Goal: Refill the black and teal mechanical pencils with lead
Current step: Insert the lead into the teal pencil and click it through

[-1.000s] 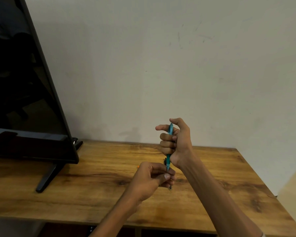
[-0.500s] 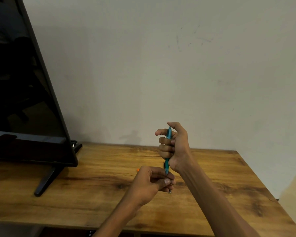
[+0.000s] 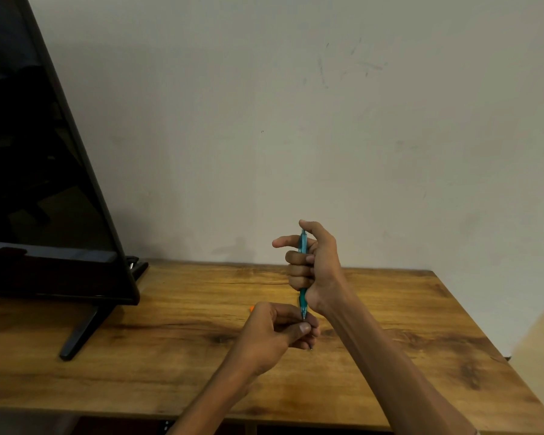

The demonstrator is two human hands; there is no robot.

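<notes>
While the right hand (image 3: 316, 271) grips the light, slim teal pencil (image 3: 302, 298) upright by its barrel, the left hand (image 3: 277, 332) pinches something at its tip, likely brittle lead.

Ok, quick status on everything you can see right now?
Teal pencil: upright, tip down, gripped in the right hand.
Left hand: pinched at the pencil's lower end; what it holds is unclear.
Monitor: screen dark, standing on the table.
Orange thing: mostly hidden behind the left hand.
</notes>
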